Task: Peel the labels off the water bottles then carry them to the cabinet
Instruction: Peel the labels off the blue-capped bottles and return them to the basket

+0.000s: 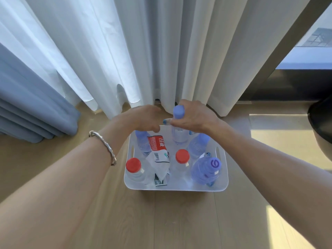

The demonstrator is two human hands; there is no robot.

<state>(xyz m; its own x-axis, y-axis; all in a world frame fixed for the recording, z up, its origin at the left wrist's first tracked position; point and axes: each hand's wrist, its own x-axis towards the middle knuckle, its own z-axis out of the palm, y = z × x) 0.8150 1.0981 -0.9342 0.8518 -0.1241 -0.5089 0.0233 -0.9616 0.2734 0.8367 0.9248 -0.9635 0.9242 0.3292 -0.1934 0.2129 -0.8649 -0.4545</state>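
Right hand (194, 117) fingers curled round the neck of a blue-capped bottle (177, 136), left hand (143, 119) just beside, fingers curled, hold unclear, bottle upright at the far end of a white basket (172, 188) below, other bottles (182, 159) and a loose label (158, 150) nearer, wooden floor (161, 221), curtains (143, 51) beyond.

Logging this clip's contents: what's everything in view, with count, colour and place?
Basket: one, white, on the wooden floor.
Blue-capped bottles: four, clear, basket's back and right.
Red-capped bottles: two, clear, front left and centre.
Peeled labels: crumpled, red and white, mid-basket.
Curtains: white behind, blue-grey at left.
Black object: one, right edge.
Bracelet: one, silver, left wrist.
Left hand: over basket's back, fingers curled, grip unclear.
Right hand: grips the rear blue-capped bottle's neck.
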